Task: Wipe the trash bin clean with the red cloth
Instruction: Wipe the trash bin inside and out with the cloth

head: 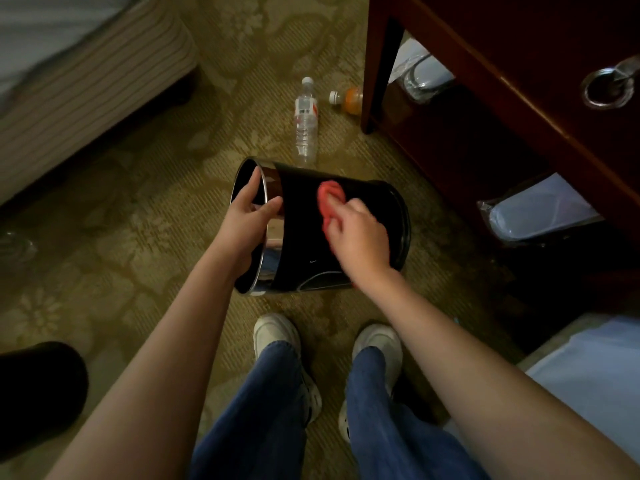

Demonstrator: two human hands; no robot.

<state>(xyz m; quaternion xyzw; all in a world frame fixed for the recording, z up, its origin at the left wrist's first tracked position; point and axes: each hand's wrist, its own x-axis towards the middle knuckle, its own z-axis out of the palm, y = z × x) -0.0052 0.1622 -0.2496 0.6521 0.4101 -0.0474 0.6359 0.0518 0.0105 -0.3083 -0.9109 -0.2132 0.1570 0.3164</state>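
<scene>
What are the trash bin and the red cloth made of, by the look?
Trash bin: glossy black body, painted metal or plastic, unclear; mirror-bright rim band suggests polished metal. Red cloth: soft matte fabric, bunches into folds under the right hand.

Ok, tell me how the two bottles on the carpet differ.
The clear bottle is see-through with a red-and-white label; the orange bottle shows orange contents and no label I can make out. The clear bottle is in nearly full view, cap toward the picture's top; the orange bottle is half hidden behind the desk leg, cap pointing left. Both have white caps and sit on the carpet.
</scene>
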